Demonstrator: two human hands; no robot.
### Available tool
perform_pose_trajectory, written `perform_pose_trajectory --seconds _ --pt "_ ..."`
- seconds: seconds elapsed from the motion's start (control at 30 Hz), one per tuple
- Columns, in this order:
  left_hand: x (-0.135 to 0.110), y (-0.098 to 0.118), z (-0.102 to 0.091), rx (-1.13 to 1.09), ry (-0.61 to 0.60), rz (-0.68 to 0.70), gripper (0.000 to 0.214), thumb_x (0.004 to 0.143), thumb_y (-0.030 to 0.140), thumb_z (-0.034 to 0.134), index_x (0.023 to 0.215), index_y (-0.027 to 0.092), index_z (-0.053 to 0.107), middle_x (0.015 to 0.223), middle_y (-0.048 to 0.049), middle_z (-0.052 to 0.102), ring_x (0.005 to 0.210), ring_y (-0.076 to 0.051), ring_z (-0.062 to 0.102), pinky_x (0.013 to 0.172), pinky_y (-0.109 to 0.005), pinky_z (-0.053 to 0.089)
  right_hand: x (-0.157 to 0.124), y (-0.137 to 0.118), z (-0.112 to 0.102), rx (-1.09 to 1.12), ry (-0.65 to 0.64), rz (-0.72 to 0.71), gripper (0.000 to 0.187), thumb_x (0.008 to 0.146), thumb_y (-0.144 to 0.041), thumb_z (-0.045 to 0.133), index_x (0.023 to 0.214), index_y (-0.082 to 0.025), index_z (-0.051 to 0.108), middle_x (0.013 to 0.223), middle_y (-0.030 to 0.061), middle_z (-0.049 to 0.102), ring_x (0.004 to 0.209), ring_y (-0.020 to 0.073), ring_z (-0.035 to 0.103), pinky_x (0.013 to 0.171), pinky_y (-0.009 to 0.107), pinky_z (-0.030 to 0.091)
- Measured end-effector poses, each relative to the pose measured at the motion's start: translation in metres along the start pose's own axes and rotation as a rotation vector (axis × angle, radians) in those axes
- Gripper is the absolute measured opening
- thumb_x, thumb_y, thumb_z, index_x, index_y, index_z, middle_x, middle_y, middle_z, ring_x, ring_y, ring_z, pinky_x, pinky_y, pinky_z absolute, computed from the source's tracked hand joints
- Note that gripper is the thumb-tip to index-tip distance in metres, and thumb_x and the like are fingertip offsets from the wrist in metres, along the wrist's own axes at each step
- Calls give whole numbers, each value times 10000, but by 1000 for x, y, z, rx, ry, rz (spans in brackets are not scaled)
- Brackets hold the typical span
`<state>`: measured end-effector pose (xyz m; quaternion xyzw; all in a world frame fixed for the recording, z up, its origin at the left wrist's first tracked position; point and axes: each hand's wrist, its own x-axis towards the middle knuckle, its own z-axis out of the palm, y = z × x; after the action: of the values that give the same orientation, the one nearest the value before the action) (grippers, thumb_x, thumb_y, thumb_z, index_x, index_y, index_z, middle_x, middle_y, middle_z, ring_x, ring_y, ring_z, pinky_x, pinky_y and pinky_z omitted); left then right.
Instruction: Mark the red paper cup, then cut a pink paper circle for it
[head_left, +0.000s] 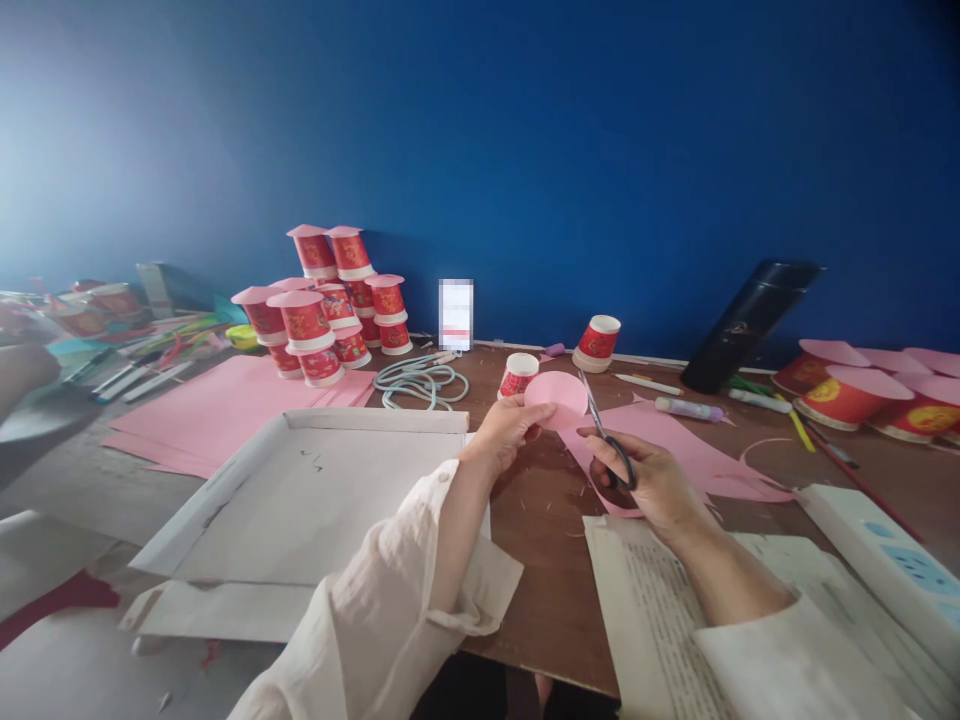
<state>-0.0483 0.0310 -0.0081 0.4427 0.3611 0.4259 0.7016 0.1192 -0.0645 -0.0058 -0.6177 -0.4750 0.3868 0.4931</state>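
Note:
A round pink paper disc [564,396] is pinched by its left edge in my left hand [510,432], thumb on top. My right hand [651,482] has its fingers through the black handles of a pair of scissors [621,462]. The blades point up and away, close against the disc's right edge; whether they touch it I cannot tell. Below them lies cut pink paper [675,445], with curled strips near my right hand. Just behind the disc stands a red paper cup [517,376], partly covered by it. Another red cup [597,343] stands by the wall, upside down or upright I cannot tell.
Red cups topped with pink discs [306,322] are stacked at back left; more capped cups [862,395] stand far right. Around are pink sheets [225,405], a coiled cable [424,380], a white box lid [300,520], a black flask [750,325], a glue stick [688,409] and a power strip [885,560].

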Motion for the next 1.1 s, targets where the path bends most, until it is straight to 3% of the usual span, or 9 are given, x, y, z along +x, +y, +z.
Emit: perform_pose_trajectory --seconds 0.27,1.1 --pt "0 0 1 -15 16 -7 226 674 265 830 705 128 653 625 2 572 528 -52 445 531 -228 296 0 2 -1 -9 -5 10 652 681 -681 770 1069 -157 778 587 -12 568 579 137 499 568 278 373" --pt "1 1 2 -86 51 0 234 643 238 858 728 127 671 652 -6 584 604 -73 486 577 -226 353 -3 -1 3 43 -14 51 643 648 -682 781 1040 -172 780 568 -24 529 504 111 425 457 252 268"
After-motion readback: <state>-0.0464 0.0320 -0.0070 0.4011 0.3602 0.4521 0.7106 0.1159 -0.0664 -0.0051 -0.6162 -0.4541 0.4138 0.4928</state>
